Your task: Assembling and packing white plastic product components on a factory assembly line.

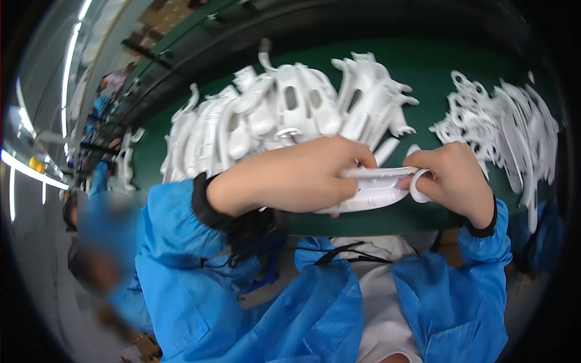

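- Left hand [305,175]: closed on the left end of a white moulded plastic shell [380,192]; back of hand faces the camera, most fingers hidden beneath.
- Right hand [455,180]: fingers curled at the shell's right end, gripping a white ring [414,189]. Ring overlaps that end in view — cannot tell whether the two are joined.
- Shell position: between the hands, above the near edge of a green bench [430,66], lying roughly crosswise; hollow ribbed side partly visible.
- Beyond the left hand: broad heap of white slotted shells [293,100], overlapping, many leaning side by side, several with oval openings.
- Beyond the right hand, toward the right side of the bench: cluster of white looped parts [475,115], tangled together. Just right of these — a stack of long, curved white strips [526,130], most lying lengthwise away from the wearer.
- Wearer: blue sleeves [175,209] with black cuffs [204,202] at the wrists, white garment [384,308] beneath the open blue jacket.
- Left background: co-worker in blue [115,236], blurred; bright strip lights [68,66] above.
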The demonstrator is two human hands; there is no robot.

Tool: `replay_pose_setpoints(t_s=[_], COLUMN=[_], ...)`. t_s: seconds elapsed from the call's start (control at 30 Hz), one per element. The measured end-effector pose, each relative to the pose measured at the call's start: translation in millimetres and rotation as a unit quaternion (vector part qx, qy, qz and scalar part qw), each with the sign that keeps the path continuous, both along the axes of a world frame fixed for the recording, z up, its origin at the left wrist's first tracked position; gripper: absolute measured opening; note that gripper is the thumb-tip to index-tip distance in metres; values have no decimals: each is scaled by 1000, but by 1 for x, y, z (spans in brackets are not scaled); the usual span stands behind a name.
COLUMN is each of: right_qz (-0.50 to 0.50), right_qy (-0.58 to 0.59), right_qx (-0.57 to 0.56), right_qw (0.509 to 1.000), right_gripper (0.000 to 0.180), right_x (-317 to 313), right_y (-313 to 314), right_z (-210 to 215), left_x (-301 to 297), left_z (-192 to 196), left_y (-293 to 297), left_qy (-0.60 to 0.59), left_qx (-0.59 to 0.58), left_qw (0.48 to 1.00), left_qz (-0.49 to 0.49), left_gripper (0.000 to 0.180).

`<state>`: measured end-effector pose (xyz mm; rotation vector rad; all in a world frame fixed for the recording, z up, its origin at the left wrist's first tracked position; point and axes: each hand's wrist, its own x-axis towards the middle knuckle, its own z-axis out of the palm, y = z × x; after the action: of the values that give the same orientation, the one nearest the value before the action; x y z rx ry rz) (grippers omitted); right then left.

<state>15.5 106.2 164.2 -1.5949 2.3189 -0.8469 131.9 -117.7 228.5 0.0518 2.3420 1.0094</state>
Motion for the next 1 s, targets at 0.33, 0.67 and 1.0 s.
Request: replay_pose_setpoints(t_s=[0.33, 0.67, 1.0], right_qz=[-204, -334, -283], right_qy=[-487, -397, -650], right_qx=[-200, -117, -296], right_qw=[825, 847, 640], right_gripper=[19, 17, 27], right_x=[51, 39, 26], right_y=[71, 176, 127], right_z=[-107, -109, -123], left_x=[-59, -94, -83], left_z=[-132, -162, -180], left_y=[157, 169, 157], left_qy=[302, 182, 338], left_qx=[389, -193, 37], left_qw=[821, 948, 939], left_qz=[287, -173, -50], left_gripper=[35, 26, 18])
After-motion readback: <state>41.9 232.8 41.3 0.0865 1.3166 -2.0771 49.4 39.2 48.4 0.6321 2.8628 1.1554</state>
